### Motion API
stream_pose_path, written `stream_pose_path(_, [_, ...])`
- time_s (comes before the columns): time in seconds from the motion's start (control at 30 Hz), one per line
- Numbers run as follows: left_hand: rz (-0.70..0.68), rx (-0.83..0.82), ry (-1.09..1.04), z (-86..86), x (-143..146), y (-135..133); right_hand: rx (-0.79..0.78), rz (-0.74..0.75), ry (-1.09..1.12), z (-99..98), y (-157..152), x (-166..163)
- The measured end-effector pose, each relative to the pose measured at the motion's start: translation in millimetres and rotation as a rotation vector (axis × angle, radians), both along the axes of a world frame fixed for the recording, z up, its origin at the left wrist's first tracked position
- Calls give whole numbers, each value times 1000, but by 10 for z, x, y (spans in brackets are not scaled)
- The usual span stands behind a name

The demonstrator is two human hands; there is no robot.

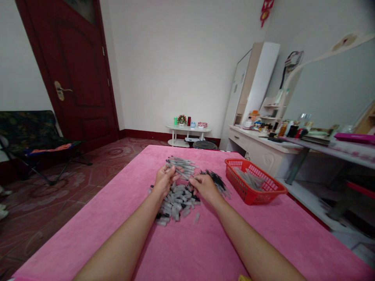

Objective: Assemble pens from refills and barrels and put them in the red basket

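A slim clear pen (183,175) spans the gap between my two hands. My left hand (164,180) grips its barrel between thumb and fingers. The fingers of my right hand (204,185) are pinched at its other end; whether a cap sits there is hidden by the fingertips. Below both hands lies a loose heap of clear and black pen caps (176,203). Behind them, a row of assembled-looking pens (184,162) lies side by side. To the right of my right hand is a bundle of thin, black-ended refills (216,180), partly covered by that hand.
A red plastic basket (247,198) with clear pen barrels (252,180) stands at the right on the pink cloth (187,249). Beyond the table are a low white stand (172,134), a cluttered dressing table (272,144) and a folding chair (29,128).
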State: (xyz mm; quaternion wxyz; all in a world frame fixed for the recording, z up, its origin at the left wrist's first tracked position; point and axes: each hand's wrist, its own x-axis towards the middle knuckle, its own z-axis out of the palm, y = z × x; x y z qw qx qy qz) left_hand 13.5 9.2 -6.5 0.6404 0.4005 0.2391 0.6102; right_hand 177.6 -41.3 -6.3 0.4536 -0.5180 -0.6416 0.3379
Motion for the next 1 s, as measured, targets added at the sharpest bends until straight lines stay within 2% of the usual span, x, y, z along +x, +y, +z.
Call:
stream_pose_path(0.2, [17, -11, 30, 15, 7, -24, 37, -109, 33, -8, 4, 2])
stream_pose_path(0.4, [14, -3, 13, -3, -1, 1, -129, -8, 135, 110, -96, -48])
stream_pose_path(0.67, [48, -23, 24, -7, 1, 4, 50, -109, 41, 71, -43, -8])
stream_pose_path(0.77, [77, -23, 3, -27, -32, 45, 61, -126, 16, 80, -41, -7])
stream_pose_path(0.87, [123, -33, -35, -43, -66, 90, 21, -102, -2, 106, -66, -16])
stream_pose_path(1.0, [158, -44, -57, -38, -88, 110, -121, -11, -63, 85, -96, -22])
